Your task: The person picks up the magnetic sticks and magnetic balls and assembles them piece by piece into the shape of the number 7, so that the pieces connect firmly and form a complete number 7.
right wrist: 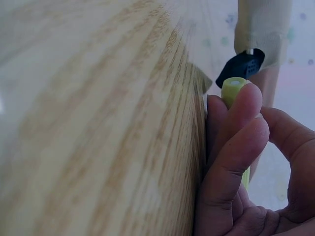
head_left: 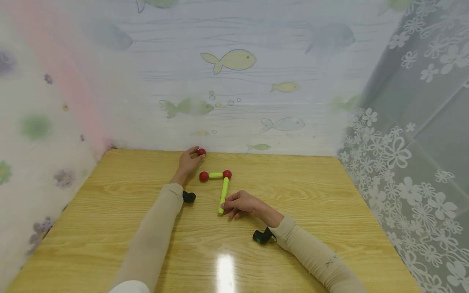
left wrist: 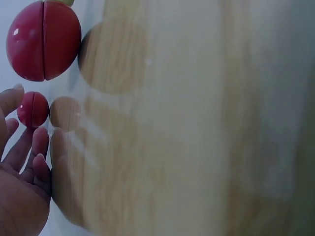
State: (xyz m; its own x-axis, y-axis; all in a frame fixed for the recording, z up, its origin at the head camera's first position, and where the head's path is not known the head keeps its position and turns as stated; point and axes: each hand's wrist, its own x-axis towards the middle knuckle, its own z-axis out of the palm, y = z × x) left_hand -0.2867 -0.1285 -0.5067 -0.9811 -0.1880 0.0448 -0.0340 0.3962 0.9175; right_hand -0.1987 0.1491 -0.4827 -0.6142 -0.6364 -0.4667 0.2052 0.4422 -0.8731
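Note:
Near the table's far edge, my left hand [head_left: 188,162] holds a red ball [head_left: 201,152] between thumb and fingers; the left wrist view shows this ball [left wrist: 33,109] with a seam round it. My right hand [head_left: 242,203] pinches a long yellow-green rod [head_left: 225,188] close to its near end. That rod's pale round end [right wrist: 234,88] shows above the fingertips in the right wrist view. At its far end the rod meets a second red ball [head_left: 227,174]. From there a short yellow-green rod [head_left: 215,175] runs left to a third red ball [head_left: 203,176].
The pieces lie on a wood-grain table [head_left: 311,195]. Behind it hangs a fish-print curtain [head_left: 234,122], close to the left hand. A flower-print sheet [head_left: 403,162] borders the right side. Each wrist carries a black camera [head_left: 262,236].

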